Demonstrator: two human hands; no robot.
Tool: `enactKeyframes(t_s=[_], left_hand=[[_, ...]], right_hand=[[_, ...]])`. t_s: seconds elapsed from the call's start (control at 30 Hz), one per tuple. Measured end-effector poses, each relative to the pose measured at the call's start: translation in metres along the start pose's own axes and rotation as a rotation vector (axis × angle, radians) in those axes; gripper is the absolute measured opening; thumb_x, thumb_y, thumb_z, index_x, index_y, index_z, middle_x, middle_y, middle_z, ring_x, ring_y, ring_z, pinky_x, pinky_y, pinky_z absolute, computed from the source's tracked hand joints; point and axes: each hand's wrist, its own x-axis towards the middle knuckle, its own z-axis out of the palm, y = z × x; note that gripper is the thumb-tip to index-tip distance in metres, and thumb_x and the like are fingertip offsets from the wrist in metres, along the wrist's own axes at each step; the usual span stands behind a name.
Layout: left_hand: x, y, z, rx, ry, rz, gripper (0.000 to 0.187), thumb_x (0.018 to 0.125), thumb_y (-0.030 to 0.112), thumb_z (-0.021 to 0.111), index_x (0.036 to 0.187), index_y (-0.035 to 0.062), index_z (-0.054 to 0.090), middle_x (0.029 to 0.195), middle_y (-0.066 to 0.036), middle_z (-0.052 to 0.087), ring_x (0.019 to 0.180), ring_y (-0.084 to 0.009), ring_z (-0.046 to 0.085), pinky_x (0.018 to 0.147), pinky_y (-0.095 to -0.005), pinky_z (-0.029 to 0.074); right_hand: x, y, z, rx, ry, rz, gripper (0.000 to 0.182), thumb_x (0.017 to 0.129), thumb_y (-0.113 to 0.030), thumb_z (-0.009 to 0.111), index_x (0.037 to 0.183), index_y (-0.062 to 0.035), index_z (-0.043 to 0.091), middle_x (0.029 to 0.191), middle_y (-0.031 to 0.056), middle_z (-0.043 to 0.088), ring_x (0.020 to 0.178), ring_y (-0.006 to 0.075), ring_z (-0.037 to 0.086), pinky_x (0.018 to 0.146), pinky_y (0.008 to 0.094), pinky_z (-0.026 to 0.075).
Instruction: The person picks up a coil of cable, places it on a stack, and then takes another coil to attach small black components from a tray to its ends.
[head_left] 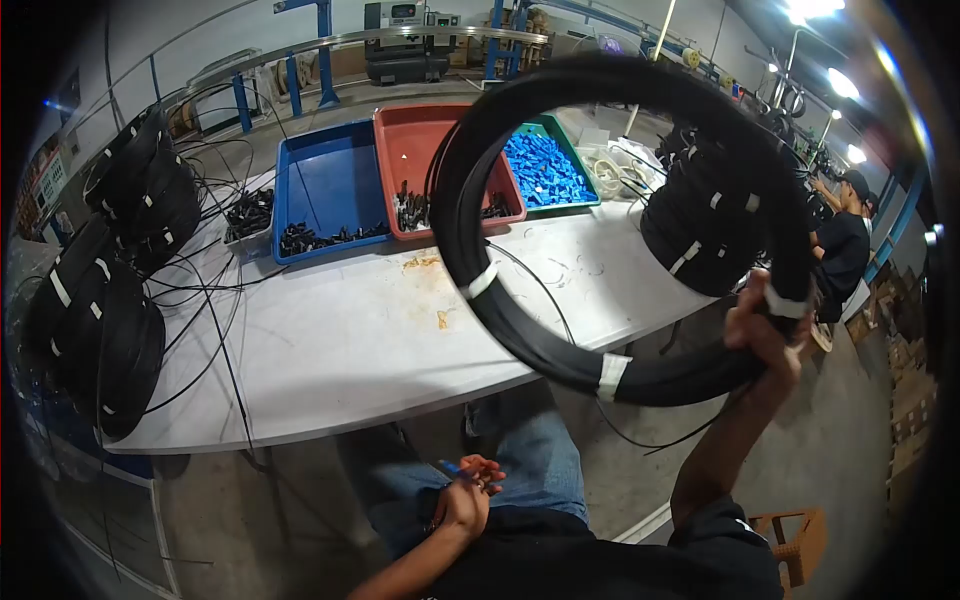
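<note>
My right hand (765, 335) is closed round the lower right side of a large coil of black cable (680, 380). White tape bands wrap the coil in several spots, and it hangs raised above the table's right side, slightly blurred. A loose cable end trails below it. My left hand (465, 503) is closed near my lap, with a small blue piece (452, 467) poking out of the fingers; its exact kind is mostly hidden.
On the white table (330, 350) stand a blue tray (330, 180) and a red tray (415, 135) with black parts, plus a green tray (596, 195) of blue pieces. Stacked cable coils (95, 330) stand left, more coils (700, 220) right. A person (845, 235) works at far right.
</note>
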Motion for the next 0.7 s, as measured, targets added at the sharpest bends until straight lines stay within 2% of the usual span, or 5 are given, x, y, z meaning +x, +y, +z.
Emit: enactKeyframes(t_s=[0.2, 0.27, 0.4, 0.6, 0.7], left_hand=[[-0.027, 0.038, 0.037, -0.481, 0.35, -0.167, 0.046, 0.102, 0.052, 0.036, 0.099, 0.0106, 0.056, 0.089, -0.009, 0.063, 0.086, -0.0312, 0.062, 0.081, -0.0412, 0.043], [-0.032, 0.057, 0.016, -0.813, -0.245, 0.022, 0.041, 0.098, 0.048, 0.053, 0.103, 0.0085, 0.061, 0.061, 0.006, 0.052, 0.06, -0.0121, 0.043, 0.067, -0.0318, 0.034], [-0.06, 0.133, 0.005, -0.531, -0.256, 0.522, 0.038, 0.096, 0.042, 0.056, 0.106, 0.0056, 0.062, 0.065, 0.0, 0.048, 0.061, -0.0114, 0.045, 0.066, -0.0317, 0.037], [-0.054, 0.155, -0.098, -0.46, 1.011, 0.719, 0.043, 0.098, 0.059, 0.045, 0.115, 0.0192, 0.049, 0.109, -0.004, 0.061, 0.092, -0.0204, 0.055, 0.073, -0.0347, 0.038], [-0.079, 0.13, -0.099, -0.742, 1.013, 0.471, 0.038, 0.097, 0.057, 0.048, 0.108, 0.0205, 0.046, 0.105, -0.007, 0.062, 0.093, -0.021, 0.061, 0.07, -0.0352, 0.039]], right_hand=[[-0.009, -0.049, 0.014, 0.157, 0.038, -0.152, 0.054, 0.083, -0.002, 0.068, 0.131, 0.0065, 0.043, 0.103, 0.012, 0.05, 0.072, 0.012, 0.052, 0.058, 0.0265, 0.043], [-0.009, -0.051, 0.004, 0.239, 0.035, -0.155, 0.036, 0.089, -0.007, 0.064, 0.117, 0.0071, 0.045, 0.105, 0.01, 0.046, 0.074, 0.0111, 0.048, 0.067, 0.0264, 0.039], [-0.014, -0.051, 0.001, 0.338, 0.091, -0.17, 0.037, 0.092, -0.009, 0.061, 0.119, 0.0077, 0.043, 0.103, 0.0091, 0.046, 0.073, 0.0109, 0.047, 0.067, 0.0278, 0.039], [-0.035, -0.038, -0.011, 0.651, -0.067, -0.172, 0.026, 0.096, -0.007, 0.055, 0.115, 0.0039, 0.041, 0.104, 0.0088, 0.047, 0.075, 0.0141, 0.049, 0.068, 0.0305, 0.04], [-0.056, -0.037, 0.0, 0.73, 0.041, -0.153, 0.027, 0.094, -0.007, 0.057, 0.112, 0.0044, 0.04, 0.103, 0.009, 0.046, 0.071, 0.0136, 0.048, 0.065, 0.0301, 0.042]])
